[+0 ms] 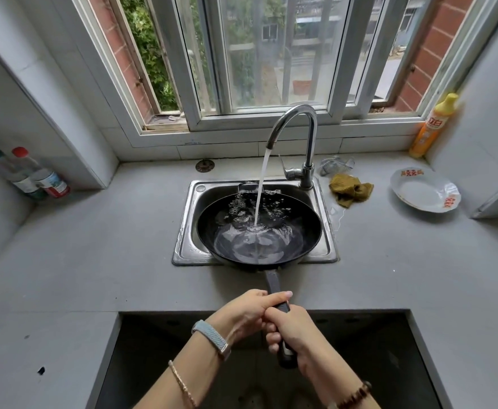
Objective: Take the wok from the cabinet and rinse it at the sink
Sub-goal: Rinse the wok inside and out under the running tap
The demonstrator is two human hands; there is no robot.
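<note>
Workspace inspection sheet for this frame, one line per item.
Surface: grey countertop, a wet patch right of the sink.
Job's things: black wok sits in the sink; the faucet runs water into it and water pools inside.
Clutter: yellow dish soap bottle in the right corner, white plate, olive cloth by the faucet, bottles at far left.
Hands: left hand and right hand both grip the wok handle.
Cables: nothing seen.
Surroundings: window behind the sink, open cabinet recess below the counter edge.
</note>
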